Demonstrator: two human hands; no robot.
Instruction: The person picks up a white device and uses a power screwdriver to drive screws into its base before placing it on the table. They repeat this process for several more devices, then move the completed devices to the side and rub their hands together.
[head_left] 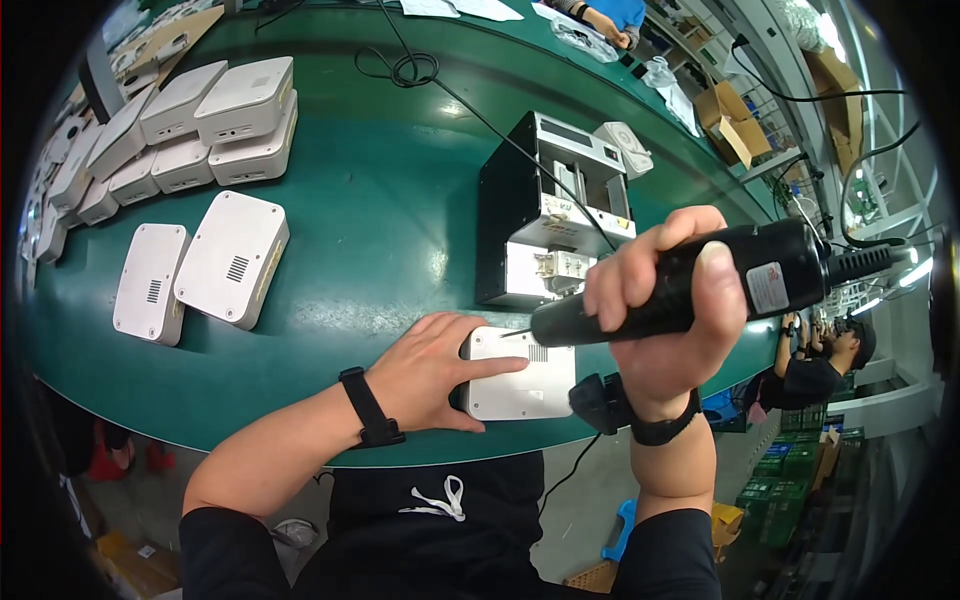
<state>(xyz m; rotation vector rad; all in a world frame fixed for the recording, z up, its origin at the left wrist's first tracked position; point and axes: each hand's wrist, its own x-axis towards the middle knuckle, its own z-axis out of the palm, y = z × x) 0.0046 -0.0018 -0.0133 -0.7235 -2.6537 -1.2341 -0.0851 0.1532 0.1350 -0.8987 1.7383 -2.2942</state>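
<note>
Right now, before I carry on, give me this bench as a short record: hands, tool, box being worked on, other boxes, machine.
Left hand: spread at the white box's left side, index finger across its top
Right hand: gripping the black screwdriver
Black screwdriver: bit over the box's far left corner; contact unclear
White box: flat on the green table, vents up
Loose boxes: two, left and right, touching or nearly so
Stacked boxes: far left
Machine: black and white, beyond the white box
</note>
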